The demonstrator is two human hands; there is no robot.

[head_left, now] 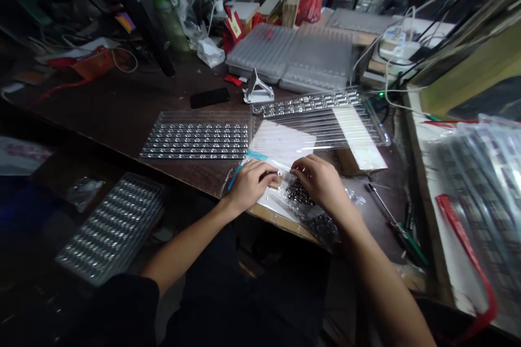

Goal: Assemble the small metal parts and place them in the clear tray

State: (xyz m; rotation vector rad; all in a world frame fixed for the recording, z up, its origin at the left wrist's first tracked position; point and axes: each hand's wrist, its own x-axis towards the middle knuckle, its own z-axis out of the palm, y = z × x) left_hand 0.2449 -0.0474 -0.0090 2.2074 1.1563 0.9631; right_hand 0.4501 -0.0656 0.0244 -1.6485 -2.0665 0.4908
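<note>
My left hand (251, 183) is closed in a pinch at the table's front edge, with a small shiny metal piece (279, 173) between thumb and forefinger. Just to the right, my right hand (321, 180) has its fingertips pressed together; what they hold, if anything, is too small to name. Under the right hand lies a pile of small dark metal parts (299, 193) on clear plastic. A white board (280, 138) lies beneath and behind both hands. Left of it, a clear tray (195, 141) holds rows of shiny metal pieces.
Behind the hands, a second ribbed tray (301, 124) rests tilted, partly filled along its far edge. A black phone (209, 98), a white stand (258, 89) and stacked clear trays (291, 54) are farther back. A green-handled tool (411, 244) lies right. Filled trays (112, 227) sit lower left.
</note>
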